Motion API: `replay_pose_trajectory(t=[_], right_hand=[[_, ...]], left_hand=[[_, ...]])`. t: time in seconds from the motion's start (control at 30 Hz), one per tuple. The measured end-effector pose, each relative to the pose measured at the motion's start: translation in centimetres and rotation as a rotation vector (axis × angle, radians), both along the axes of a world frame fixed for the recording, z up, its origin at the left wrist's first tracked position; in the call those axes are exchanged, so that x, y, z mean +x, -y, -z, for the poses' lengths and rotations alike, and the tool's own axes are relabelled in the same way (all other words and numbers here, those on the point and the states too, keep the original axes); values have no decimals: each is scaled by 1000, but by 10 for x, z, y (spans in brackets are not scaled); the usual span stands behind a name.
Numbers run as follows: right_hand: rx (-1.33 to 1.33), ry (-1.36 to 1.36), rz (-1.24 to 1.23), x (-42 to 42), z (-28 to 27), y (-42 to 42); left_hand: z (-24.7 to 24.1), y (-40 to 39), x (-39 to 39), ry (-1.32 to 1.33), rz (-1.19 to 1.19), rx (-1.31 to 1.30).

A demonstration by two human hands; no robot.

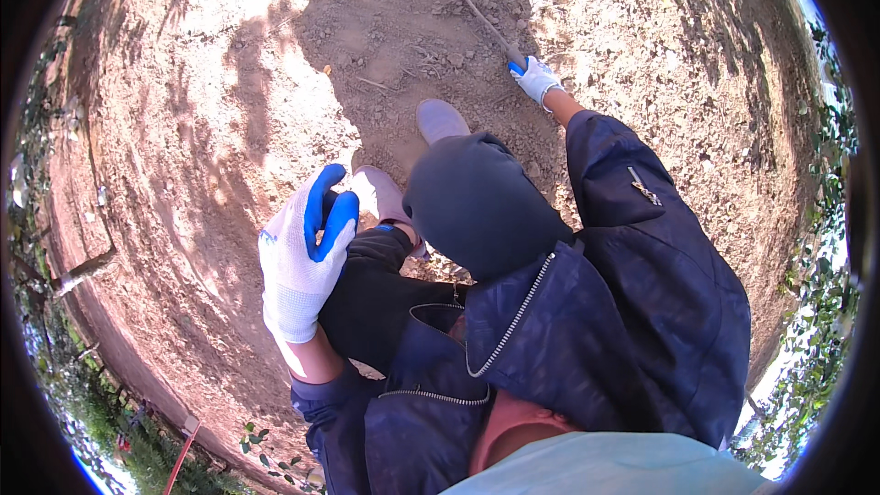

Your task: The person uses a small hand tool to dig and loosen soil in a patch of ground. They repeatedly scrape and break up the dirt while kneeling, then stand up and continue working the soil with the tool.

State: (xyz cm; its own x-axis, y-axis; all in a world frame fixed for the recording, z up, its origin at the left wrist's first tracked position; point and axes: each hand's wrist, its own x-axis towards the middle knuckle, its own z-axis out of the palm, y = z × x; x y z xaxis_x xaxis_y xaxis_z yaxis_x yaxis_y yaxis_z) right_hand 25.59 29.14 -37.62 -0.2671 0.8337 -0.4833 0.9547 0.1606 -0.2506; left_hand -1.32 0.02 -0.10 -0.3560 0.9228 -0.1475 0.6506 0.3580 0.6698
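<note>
In a white work glove with blue-coated fingers, my right hand (539,81) is closed around the thicker handle end of a long slim tool (487,24). The tool's thin, slightly curved shaft reaches forward over the soil, and its exact kind is unclear. My left hand (302,247), gloved the same way, is raised beside my left knee. Its fingers are bent with a gap between them, and nothing shows in its grasp. Loose, cloddy bare soil (392,20) lies in front of me, partly in shadow.
My two light-coloured shoes (440,120) stand on the soil, with my dark-trousered knee (481,206) bent up between my arms. A branch (86,271) juts in at the left. Leafy foliage (825,275) lines the right rim, and a thin red strip (182,457) shows lower left.
</note>
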Motion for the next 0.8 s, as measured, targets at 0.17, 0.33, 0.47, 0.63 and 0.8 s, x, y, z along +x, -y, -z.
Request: replay_pose_trajectory(t=[0.17,0.33,0.47,0.63,0.8], right_hand=[[21,26,33,93,-6,41],[-111,139,112,149,-53,105],[-204,193,149,193,-68,155],[-145,116,125,201,-35,162],[4,16,58,149,-12,78]], left_hand=[[0,3,6,-109,28,30],[-5,10,8,-99,-42,-3],[-5,16,8,-38,-96,-46],[1,17,0,-131,10,-10],[1,5,4,-79,-11,3]])
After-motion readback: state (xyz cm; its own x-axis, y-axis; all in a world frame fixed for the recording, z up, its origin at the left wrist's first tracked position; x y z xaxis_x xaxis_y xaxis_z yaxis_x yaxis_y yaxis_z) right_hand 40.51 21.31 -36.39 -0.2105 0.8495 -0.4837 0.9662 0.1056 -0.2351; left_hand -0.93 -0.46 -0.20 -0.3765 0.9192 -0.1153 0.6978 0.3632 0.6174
